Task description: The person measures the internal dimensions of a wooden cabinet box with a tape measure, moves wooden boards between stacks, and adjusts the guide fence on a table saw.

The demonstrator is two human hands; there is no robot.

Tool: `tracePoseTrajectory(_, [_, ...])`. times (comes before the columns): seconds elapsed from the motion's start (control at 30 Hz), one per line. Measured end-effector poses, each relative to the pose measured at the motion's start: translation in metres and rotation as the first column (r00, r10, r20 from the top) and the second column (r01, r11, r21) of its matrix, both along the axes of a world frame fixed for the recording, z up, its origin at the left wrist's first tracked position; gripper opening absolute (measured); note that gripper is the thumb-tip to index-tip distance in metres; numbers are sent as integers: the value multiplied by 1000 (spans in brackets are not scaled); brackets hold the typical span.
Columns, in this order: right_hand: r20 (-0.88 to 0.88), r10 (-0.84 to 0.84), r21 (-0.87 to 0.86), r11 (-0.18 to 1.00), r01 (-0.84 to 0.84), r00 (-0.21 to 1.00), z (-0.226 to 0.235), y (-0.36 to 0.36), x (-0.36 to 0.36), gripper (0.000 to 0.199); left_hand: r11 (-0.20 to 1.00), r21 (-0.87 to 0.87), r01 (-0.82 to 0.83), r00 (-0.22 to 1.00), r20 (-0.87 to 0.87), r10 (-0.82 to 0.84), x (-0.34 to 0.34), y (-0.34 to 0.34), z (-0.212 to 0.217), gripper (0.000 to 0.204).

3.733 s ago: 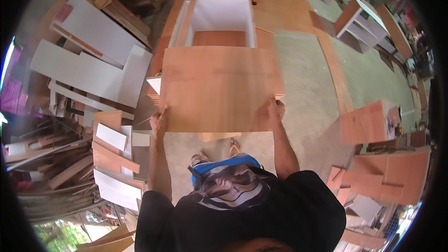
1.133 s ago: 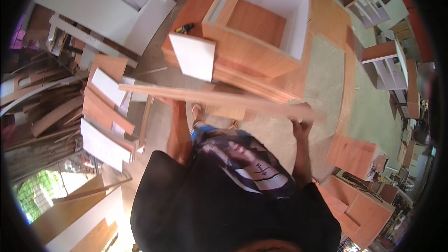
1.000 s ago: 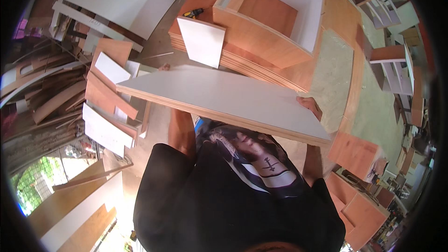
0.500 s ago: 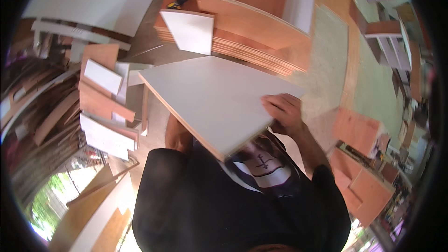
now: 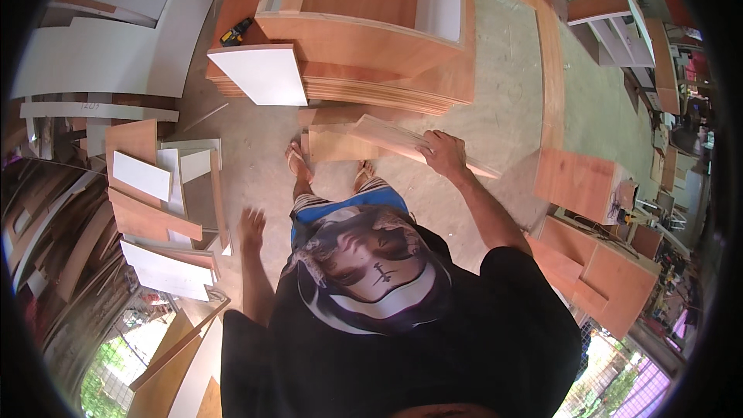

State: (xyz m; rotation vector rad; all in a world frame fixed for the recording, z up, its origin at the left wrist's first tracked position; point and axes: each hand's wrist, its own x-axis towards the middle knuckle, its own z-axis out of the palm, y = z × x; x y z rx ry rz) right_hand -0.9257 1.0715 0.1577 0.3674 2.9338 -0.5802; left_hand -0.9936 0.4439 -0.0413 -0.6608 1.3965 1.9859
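While the concrete floor [image 5: 503, 62] runs under everything, a thick stack of plywood sheets [image 5: 387, 94] takes up top ctr, w/ a hollow cabinet carcass [image 5: 371, 50] on it, wood-faced outside & white on the inner walls. Big white sheets [image 5: 116, 58] stand upper L; a shelf unit [image 5: 611, 27], wood top & white dividers, is upper R. Mid L, a cluster of offcuts [image 5: 155, 213], white & brown, some overlapping. Mid R, a wooden box [image 5: 576, 184] sits on the floor, near more brown panels [image 5: 592, 267] just below. The wood panel [image 5: 391, 139] in use is seen nearly edge-on, tilted, b/w stack & person, just beyond the sandaled feet [image 5: 298, 162]; can't tell if its lower edge touches the floor. A smaller white-faced panel [image 5: 259, 77] is at the stack's front L corner. Of the hands, R hand [image 5: 445, 153] grips the wood panel, fingers hooked over its upper edge toward the R end; L hand [image 5: 251, 228] is free, fingers spread, a bit blurred, over bare floor near the offcuts. Smallest: a black/yellow drill [image 5: 236, 32] on the stack, just behind the white-faced panel.
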Motion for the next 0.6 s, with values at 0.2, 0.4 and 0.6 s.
tracePoseTrajectory(0.2, [31, -71, 112, 991, 67, 997, -94, 58, 30, 24, 915, -377, -143, 949, 212, 235, 152, -55, 71, 57])
tracePoseTrajectory(0.4, [126, 25, 91, 995, -37, 992, -144, 85, -13, 25, 901, -406, -152, 898, 324, 298, 243, 8, 100, 44])
tracePoseTrajectory(0.6, [219, 204, 114, 966, -233, 954, -202, 83, -71, 25, 914, -383, -133, 919, 297, 258, 242, 4, 141, 32])
